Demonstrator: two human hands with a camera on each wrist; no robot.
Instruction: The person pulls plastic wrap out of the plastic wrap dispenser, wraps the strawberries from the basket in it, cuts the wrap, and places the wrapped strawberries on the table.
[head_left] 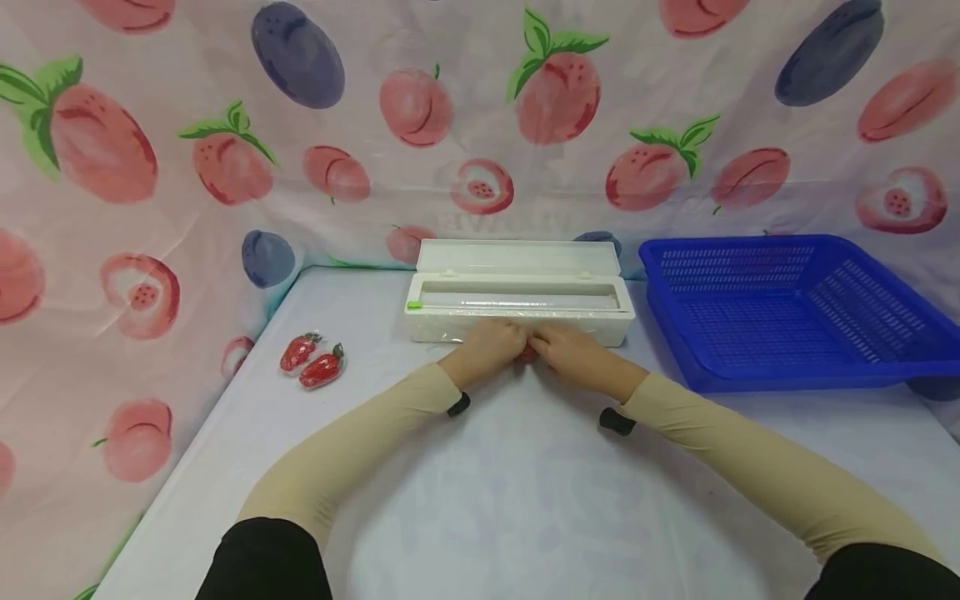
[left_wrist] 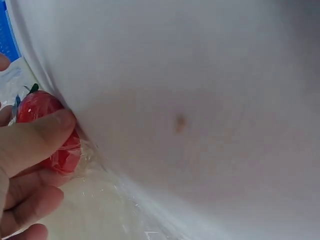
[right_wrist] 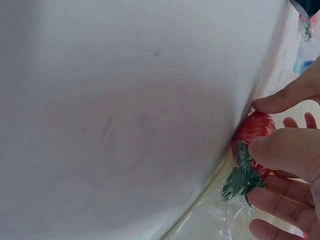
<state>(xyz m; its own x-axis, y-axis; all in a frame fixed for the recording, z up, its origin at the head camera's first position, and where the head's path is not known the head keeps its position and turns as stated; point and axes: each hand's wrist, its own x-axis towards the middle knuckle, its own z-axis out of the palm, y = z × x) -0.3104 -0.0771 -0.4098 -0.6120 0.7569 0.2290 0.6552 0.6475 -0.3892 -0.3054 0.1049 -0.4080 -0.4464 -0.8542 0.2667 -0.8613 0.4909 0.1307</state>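
Observation:
Both hands hold one red strawberry (head_left: 527, 356) close against the front of a white cling film dispenser (head_left: 450, 327). Clear film covers the fruit, wrinkled around its green leaves (right_wrist: 244, 175) in the right wrist view. My left hand (head_left: 491, 346) pinches one side, its thumb lying across the red strawberry (left_wrist: 39, 105) in the left wrist view. From the other side, my right hand (head_left: 577, 357) grips it with thumb and fingers near the leafy end. Loose film (left_wrist: 100, 200) spreads below the fruit. In the head view the hands hide most of it.
The dispenser's lid (head_left: 517, 257) is raised, with a film roll (head_left: 525, 301) inside. Two wrapped strawberries (head_left: 322, 369) lie on the white table (head_left: 525, 500) at the left. A blue plastic basket (head_left: 795, 375) stands at the right. A fruit-patterned cloth (head_left: 465, 100) hangs behind.

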